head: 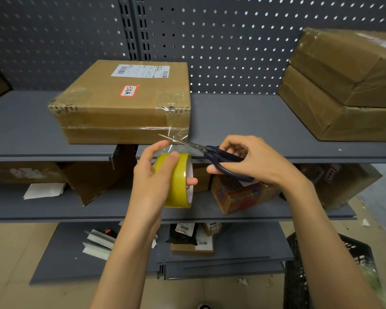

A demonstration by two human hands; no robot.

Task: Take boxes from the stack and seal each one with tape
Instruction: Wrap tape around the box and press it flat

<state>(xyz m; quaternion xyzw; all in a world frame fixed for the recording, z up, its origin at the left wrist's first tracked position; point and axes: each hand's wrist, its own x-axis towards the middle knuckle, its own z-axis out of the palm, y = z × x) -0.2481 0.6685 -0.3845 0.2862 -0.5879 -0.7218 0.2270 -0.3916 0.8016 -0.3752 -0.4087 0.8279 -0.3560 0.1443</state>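
The left hand [153, 175] gripped a glossy yellow tape roll [178, 179]; its clear strip [176, 134] ran toward twelve o'clock to the flat cardboard box [123, 101] on the matte grey shelf [243, 121]. The right hand [250, 159] clasped dark-handled steel scissors [201, 148], blades parted around the strip

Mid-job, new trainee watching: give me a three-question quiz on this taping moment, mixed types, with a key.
1. True or false: the right hand holds scissors with blades open at the clear tape strip.
2. Which hand grips the yellow tape roll?
A. left hand
B. right hand
C. neither
3. Fill in: the strip runs from the roll up to the labelled cardboard box on the ____ shelf.

Key: 1 true; 2 A; 3 top
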